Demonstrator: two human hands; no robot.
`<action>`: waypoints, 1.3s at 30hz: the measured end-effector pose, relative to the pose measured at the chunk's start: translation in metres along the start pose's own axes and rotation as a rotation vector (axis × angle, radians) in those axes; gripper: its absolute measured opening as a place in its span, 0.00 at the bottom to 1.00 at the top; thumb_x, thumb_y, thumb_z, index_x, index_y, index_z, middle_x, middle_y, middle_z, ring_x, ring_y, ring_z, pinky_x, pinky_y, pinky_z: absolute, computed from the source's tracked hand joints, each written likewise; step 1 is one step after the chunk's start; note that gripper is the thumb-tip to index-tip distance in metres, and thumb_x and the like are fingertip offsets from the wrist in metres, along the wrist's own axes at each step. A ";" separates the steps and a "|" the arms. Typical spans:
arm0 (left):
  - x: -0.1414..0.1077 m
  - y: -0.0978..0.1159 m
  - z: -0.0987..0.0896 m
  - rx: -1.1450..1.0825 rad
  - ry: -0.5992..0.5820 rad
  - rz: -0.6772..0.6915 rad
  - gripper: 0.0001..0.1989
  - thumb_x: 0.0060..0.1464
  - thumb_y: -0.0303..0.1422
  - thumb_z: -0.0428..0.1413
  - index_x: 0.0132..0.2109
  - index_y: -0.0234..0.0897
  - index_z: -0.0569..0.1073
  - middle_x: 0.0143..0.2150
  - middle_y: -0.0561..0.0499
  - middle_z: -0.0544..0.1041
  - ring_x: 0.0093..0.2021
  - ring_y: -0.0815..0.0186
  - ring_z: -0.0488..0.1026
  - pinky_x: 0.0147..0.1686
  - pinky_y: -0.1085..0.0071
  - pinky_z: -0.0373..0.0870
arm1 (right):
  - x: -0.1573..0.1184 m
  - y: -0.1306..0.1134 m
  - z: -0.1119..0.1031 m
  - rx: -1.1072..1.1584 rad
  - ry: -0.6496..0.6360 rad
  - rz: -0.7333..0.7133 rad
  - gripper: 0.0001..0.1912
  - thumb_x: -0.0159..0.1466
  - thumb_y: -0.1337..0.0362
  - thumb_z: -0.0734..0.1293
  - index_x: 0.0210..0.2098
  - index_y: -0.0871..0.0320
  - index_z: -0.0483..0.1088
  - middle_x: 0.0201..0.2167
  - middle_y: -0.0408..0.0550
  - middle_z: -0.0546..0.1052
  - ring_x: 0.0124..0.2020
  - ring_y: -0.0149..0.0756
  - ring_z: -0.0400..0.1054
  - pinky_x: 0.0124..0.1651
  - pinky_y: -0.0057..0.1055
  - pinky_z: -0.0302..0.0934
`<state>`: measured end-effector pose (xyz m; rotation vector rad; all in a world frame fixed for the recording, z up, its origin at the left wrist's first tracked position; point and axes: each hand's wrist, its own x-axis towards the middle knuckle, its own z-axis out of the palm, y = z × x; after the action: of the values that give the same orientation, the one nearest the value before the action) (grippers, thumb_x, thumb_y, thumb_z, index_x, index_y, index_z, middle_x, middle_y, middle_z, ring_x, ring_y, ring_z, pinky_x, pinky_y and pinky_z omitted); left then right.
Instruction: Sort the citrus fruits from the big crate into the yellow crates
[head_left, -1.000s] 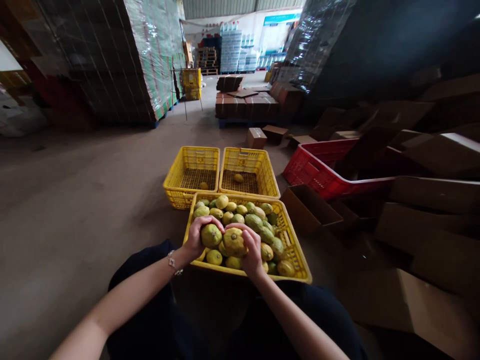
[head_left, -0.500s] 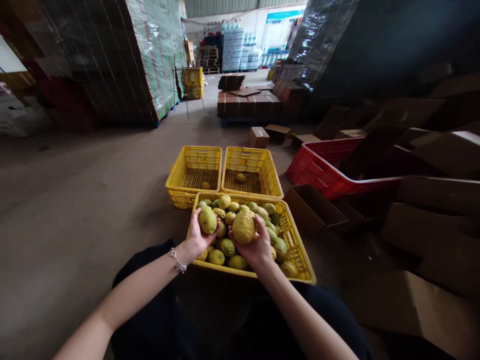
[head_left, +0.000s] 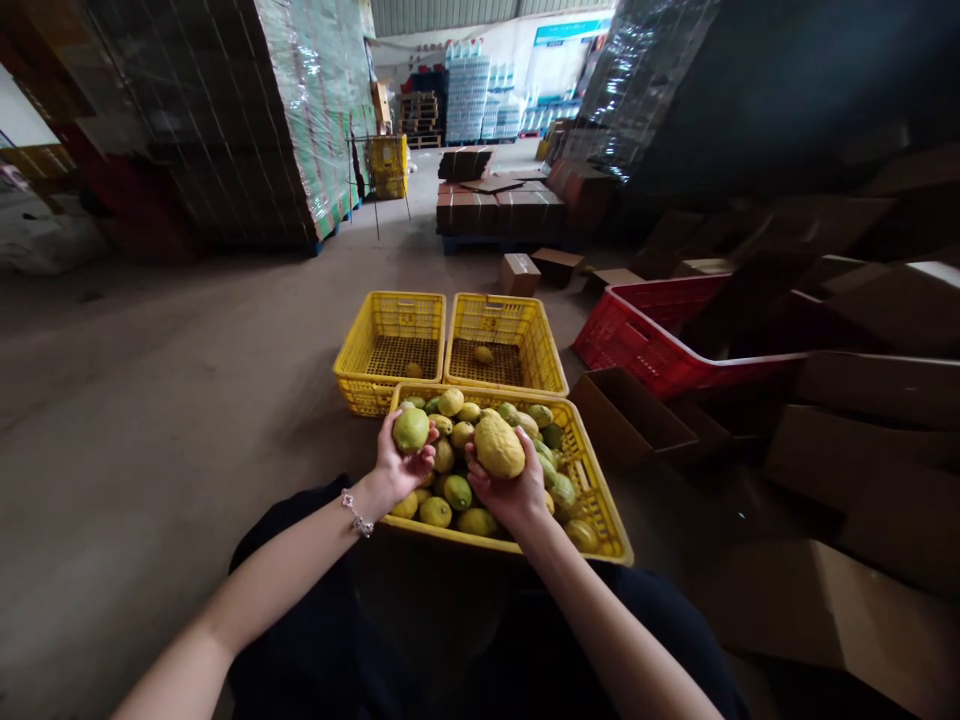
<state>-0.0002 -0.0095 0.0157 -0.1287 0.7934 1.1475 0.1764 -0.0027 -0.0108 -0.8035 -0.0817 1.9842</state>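
My left hand [head_left: 397,462] cradles a smooth yellow-green lemon [head_left: 411,430], its fingers curled underneath. In my right hand [head_left: 519,490] sits a bigger, bumpy yellow lemon [head_left: 499,446], gripped from below and from the right side. Both hands are above the near yellow crate [head_left: 600,490], which holds many yellow and green lemons [head_left: 457,491]. Beyond it stand two more yellow crates side by side. One lemon [head_left: 414,370] lies in the far left crate [head_left: 352,350], and another lemon [head_left: 483,354] lies in the far right crate [head_left: 551,350].
A red crate [head_left: 637,340] with cardboard in it stands at the right, beside an open cardboard box [head_left: 630,415] and piled cartons [head_left: 862,610]. Farther back are boxes on a pallet [head_left: 502,212] and a tall wrapped stack [head_left: 322,120] at the left.
Both lemons have been turned within my hands, so other sides face up. My right hand has shifted slightly to the right, and the left lemon sits a little higher.
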 end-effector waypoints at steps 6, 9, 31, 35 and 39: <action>0.004 -0.005 0.002 0.020 0.033 0.101 0.21 0.70 0.43 0.46 0.43 0.31 0.75 0.28 0.46 0.77 0.18 0.71 0.64 0.14 0.77 0.60 | 0.006 0.003 -0.003 0.006 -0.009 -0.034 0.12 0.66 0.54 0.67 0.40 0.56 0.74 0.27 0.49 0.82 0.20 0.36 0.73 0.19 0.28 0.66; 0.006 -0.006 0.006 -0.011 0.043 0.103 0.17 0.70 0.39 0.49 0.48 0.29 0.75 0.31 0.44 0.78 0.24 0.66 0.73 0.20 0.76 0.70 | 0.004 0.004 0.001 0.039 -0.014 -0.065 0.08 0.64 0.63 0.70 0.43 0.56 0.73 0.30 0.47 0.83 0.26 0.39 0.78 0.25 0.30 0.72; -0.008 -0.007 0.008 0.057 -0.215 0.055 0.22 0.72 0.39 0.47 0.66 0.35 0.71 0.36 0.46 0.81 0.26 0.64 0.76 0.28 0.68 0.77 | -0.011 0.007 0.013 -0.111 -0.028 -0.119 0.12 0.63 0.61 0.72 0.45 0.55 0.73 0.34 0.48 0.84 0.37 0.48 0.83 0.37 0.40 0.79; -0.002 -0.005 0.011 0.016 -0.076 0.006 0.22 0.73 0.35 0.42 0.66 0.32 0.70 0.38 0.43 0.81 0.33 0.61 0.81 0.33 0.67 0.81 | -0.006 0.005 0.015 -0.059 0.009 -0.090 0.09 0.66 0.60 0.70 0.44 0.57 0.74 0.31 0.47 0.84 0.33 0.44 0.82 0.36 0.38 0.79; -0.002 -0.002 0.008 -0.005 -0.086 0.018 0.21 0.71 0.41 0.50 0.60 0.29 0.73 0.35 0.45 0.80 0.29 0.63 0.79 0.29 0.70 0.81 | 0.004 0.002 0.007 -0.015 0.091 -0.077 0.10 0.70 0.58 0.66 0.40 0.58 0.74 0.27 0.47 0.83 0.26 0.41 0.80 0.31 0.36 0.77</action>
<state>0.0047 -0.0083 0.0221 -0.0757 0.7168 1.1644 0.1693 0.0011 -0.0081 -0.8866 -0.0728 1.8738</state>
